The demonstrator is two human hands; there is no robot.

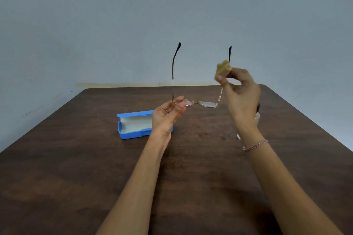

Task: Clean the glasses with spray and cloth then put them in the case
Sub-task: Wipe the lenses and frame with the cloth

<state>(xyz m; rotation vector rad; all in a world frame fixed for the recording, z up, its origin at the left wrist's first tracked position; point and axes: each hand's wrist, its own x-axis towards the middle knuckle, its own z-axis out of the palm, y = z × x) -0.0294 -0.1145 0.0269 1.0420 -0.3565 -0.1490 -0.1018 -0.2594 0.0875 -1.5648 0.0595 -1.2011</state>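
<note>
Thin gold-rimmed glasses (209,104) are held up over the table, lenses toward me and both temples pointing up and away. My left hand (168,115) pinches the left lens rim between thumb and fingers. My right hand (239,91) pinches a folded yellow cloth (223,68) near the right temple, above the right lens. A blue glasses case (133,126) lies open on the table behind my left hand, its pale lining showing. A clear spray bottle (257,118) stands behind my right wrist, mostly hidden.
The dark brown wooden table (76,168) runs to a pale blue wall at the back. Its right corner edge slopes down toward the right side of the view.
</note>
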